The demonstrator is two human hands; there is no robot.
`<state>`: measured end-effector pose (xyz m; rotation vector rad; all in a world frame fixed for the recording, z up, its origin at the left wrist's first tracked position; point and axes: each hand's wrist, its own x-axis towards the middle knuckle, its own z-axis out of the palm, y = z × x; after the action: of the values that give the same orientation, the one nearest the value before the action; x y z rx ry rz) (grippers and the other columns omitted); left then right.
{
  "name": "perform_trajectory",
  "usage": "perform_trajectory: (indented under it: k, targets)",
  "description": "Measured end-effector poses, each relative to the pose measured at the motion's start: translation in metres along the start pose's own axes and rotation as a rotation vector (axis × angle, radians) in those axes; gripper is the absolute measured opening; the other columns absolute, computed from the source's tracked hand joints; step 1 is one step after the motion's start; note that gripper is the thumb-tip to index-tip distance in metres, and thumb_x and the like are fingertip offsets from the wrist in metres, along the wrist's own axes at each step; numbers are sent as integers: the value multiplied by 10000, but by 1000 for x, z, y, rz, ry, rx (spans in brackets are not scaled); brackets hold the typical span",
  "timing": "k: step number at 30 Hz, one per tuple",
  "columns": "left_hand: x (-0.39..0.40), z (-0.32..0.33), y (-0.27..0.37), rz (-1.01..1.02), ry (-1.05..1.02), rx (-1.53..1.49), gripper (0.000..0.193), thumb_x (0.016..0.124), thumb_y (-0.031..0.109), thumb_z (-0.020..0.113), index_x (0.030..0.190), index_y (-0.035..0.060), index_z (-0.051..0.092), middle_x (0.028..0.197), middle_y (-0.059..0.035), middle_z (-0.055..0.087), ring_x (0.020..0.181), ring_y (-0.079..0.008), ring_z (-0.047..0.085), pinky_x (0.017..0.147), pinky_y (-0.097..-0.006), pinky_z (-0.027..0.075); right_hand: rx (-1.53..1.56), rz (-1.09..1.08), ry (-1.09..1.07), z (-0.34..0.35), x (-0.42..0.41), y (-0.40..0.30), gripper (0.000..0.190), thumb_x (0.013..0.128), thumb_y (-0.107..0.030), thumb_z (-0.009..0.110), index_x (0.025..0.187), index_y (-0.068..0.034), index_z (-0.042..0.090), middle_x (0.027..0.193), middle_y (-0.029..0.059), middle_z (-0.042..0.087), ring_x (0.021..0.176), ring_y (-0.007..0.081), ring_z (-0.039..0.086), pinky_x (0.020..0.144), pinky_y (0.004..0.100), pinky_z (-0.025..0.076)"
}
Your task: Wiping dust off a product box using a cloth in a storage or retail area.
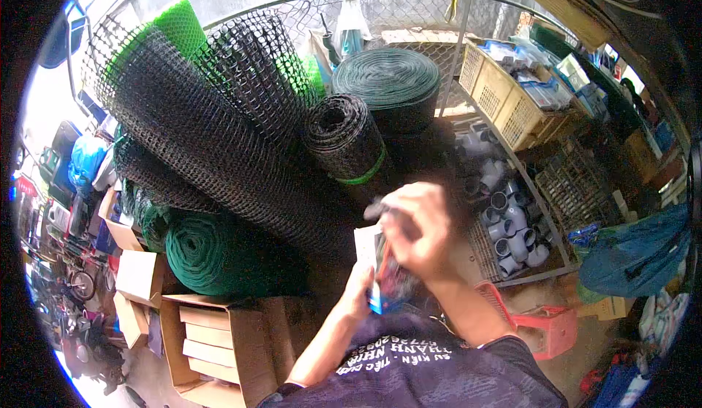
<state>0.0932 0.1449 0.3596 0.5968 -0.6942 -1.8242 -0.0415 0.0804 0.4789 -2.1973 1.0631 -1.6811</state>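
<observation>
Close to my chest, my left hand [358,293] grips a small box [366,246] with a white side and a blue end. Reddish and dark contents or printing show along its right side, too blurred to make out. Just above the box is my right hand [419,224], bent over and smeared by motion. A small dark object [378,208] sits at its fingertips; what it is cannot be told. Beyond my hands stands a rolled black mesh [343,134] bound with a green band.
Large black plastic mesh rolls [219,150] lean at the left above a green net roll [200,254]. An open carton [255,347] holds smaller boxes. On the right are grey pipe fittings [513,224], a yellow crate [502,98] and a red plastic stool [548,326].
</observation>
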Motion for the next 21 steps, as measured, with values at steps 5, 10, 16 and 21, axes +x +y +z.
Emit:
perform_trajectory:
  k: [5,10,16,21]
  targets:
    - [2,8,10,63,65,74,895,757,551,677,1419,58,331,1345,-97,481,1220,-224,487,1036,-390,393,196,183,56,16,-23,12,211,837,-126,614,1008,-4,631,1021,159,612,982,318,567,878,399,448]
    - [11,14,26,262,175,120,921,688,477,743,1386,24,347,1311,-134,492,1187,-245,508,1004,-392,422,565,488,-96,19,-88,-4,561,831,-224,637,1303,-20,415,1230,181,492,1137,249,493,1009,384,368]
    - [12,23,37,293,231,554,528,784,309,708,1187,14,536,1157,-76,546,1079,-167,519,940,-321,407,368,457,51,8,-86,0,435,807,-31,611,1223,3,492,1182,190,541,1080,277,549,962,360,417]
    - [11,28,17,460,296,189,700,754,447,669,1261,33,422,1186,-90,510,1126,-200,503,965,-349,408,249,338,-36,-12,-66,-6,339,792,-32,618,1123,9,557,1038,181,616,927,295,628,826,347,489]
